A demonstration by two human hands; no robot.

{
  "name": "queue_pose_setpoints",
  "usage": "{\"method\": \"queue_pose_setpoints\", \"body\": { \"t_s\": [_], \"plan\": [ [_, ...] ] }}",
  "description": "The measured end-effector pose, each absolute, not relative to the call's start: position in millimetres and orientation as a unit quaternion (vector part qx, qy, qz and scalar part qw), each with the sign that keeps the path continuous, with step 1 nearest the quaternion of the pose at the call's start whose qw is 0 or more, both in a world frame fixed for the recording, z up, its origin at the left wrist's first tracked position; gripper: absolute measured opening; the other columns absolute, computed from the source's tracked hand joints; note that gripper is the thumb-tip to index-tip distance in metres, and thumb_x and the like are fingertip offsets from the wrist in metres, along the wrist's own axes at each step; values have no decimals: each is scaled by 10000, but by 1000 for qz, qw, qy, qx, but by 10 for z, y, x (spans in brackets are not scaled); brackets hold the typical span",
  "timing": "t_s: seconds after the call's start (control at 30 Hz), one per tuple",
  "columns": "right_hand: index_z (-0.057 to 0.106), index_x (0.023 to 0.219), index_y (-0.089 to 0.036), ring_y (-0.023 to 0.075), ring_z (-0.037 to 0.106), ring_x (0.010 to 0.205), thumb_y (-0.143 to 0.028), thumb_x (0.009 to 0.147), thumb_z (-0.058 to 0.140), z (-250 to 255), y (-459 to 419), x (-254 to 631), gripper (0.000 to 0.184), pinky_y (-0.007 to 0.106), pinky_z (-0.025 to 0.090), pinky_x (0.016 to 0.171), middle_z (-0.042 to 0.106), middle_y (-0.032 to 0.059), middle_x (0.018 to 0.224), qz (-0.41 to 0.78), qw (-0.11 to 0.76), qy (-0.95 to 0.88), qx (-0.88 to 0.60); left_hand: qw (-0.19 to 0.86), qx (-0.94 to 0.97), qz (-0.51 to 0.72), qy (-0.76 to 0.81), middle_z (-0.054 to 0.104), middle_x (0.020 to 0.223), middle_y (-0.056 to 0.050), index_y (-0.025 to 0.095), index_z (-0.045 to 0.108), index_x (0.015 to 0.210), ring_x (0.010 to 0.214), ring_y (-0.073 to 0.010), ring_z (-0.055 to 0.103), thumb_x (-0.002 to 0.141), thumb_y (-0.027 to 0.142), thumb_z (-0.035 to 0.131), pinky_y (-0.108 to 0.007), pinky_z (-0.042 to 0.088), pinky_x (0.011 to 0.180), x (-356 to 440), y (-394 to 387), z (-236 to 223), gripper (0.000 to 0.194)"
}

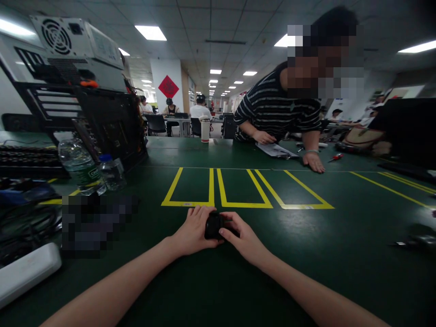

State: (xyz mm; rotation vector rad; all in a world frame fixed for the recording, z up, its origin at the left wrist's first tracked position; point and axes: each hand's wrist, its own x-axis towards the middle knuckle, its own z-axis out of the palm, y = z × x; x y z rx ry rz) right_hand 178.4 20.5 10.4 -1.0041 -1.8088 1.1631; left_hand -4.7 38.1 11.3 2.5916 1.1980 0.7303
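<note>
Both my hands meet over a small black object (213,225) on the green table (306,254), just in front of the yellow taped boxes (238,188). My left hand (194,230) curls round its left side, fingers closed on it. My right hand (241,238) grips its right side, thumb on top. What the object is cannot be made out; most of it is hidden by my fingers.
An open computer case (85,91) stands at the far left with two water bottles (80,165) before it. A white power strip (27,272) and cables lie near left. A person in a striped shirt (275,109) leans on the far edge over papers (275,150). A white cup (205,130) stands behind.
</note>
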Motion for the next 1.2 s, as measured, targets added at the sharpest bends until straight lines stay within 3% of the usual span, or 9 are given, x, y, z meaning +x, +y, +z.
{"method": "queue_pose_setpoints", "body": {
  "t_s": [0.33, 0.57, 0.87, 1.07, 1.2],
  "plan": [
    [469, 966, -227, 178, 523, 969, -216, 793, 503, 93, 196, 1788, 176, 363, 427, 862, 518, 20, 994, 416, 392, -732, -371, 86, 873, 252, 409, 469, 1075, -73, 212, 345, 1159, 966, -258, 446, 633, 461, 640, -414, 351, 828, -39, 377, 103, 652],
    [427, 1073, -219, 179, 506, 1028, -214, 788, 512, 98, 190, 1788, 298, 373, 400, 902, 511, 45, 1084, 436, 376, -720, -387, 80, 877, 248, 403, 467, 1072, -74, 193, 331, 1159, 970, -252, 438, 634, 453, 640, -409, 329, 849, -46, 380, 100, 662],
    [467, 949, -219, 169, 524, 966, -210, 802, 483, 84, 206, 1775, 148, 356, 424, 878, 518, 20, 965, 403, 403, -736, -365, 70, 877, 246, 407, 465, 1067, -78, 198, 334, 1156, 963, -257, 438, 628, 448, 644, -404, 328, 839, -43, 383, 86, 660],
    [427, 1076, -221, 186, 515, 1006, -233, 794, 497, 79, 215, 1778, 291, 376, 423, 875, 499, 48, 1090, 426, 380, -719, -396, 76, 879, 243, 404, 460, 1073, -78, 196, 325, 1165, 962, -252, 436, 635, 453, 636, -402, 330, 846, -56, 386, 86, 666],
    [447, 1048, -213, 189, 506, 998, -203, 776, 518, 89, 195, 1788, 281, 383, 405, 890, 508, 44, 1042, 393, 374, -750, -379, 71, 880, 241, 402, 458, 1073, -77, 190, 332, 1156, 960, -251, 436, 633, 447, 636, -402, 334, 841, -62, 381, 88, 657]
  ]
}}
